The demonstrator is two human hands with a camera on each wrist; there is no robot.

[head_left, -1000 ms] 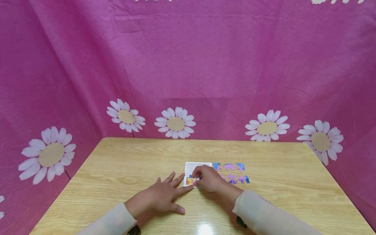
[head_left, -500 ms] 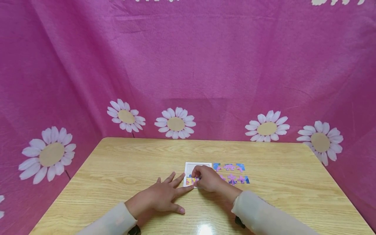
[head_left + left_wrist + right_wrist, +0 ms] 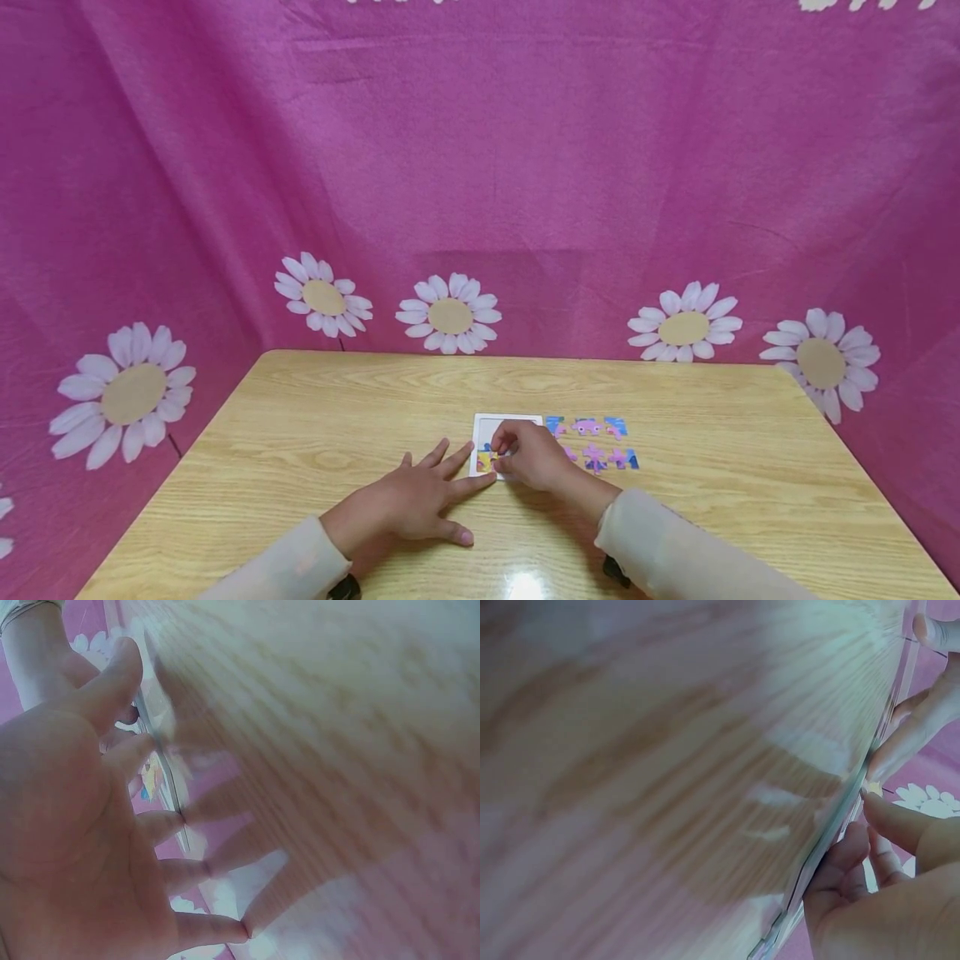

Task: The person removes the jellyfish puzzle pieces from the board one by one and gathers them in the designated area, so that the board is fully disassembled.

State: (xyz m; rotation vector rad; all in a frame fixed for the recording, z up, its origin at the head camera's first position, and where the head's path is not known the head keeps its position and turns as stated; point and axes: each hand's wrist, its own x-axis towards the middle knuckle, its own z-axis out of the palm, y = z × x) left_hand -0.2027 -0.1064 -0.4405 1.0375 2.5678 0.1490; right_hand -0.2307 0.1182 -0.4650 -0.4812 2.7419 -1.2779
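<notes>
A small white puzzle tray (image 3: 507, 416) lies on the table, with a yellow puzzle piece (image 3: 483, 462) in its near left corner. Over the tray's near part, my right hand (image 3: 536, 457) pinches a puzzle piece that its curled fingers mostly hide. My left hand (image 3: 420, 502) rests with fingers spread on the table, its fingertips right at the tray's left and near edges. In the left wrist view, the left palm (image 3: 67, 825) faces the camera and the fingers reach down to the tabletop. Thumb and curled fingers of the right hand (image 3: 892, 877) meet at the tray edge in the right wrist view.
To the tray's right lie loose puzzle pieces in two rows, the far row (image 3: 587, 427) blue and pink, the near row (image 3: 595, 457) partly behind my right hand. The wooden table (image 3: 337, 408) ends at a pink flowered cloth (image 3: 525, 167).
My right fingers shift slightly over the tray's near part, and the piece beneath them is more covered than half a second ago. The left hand stays in place.
</notes>
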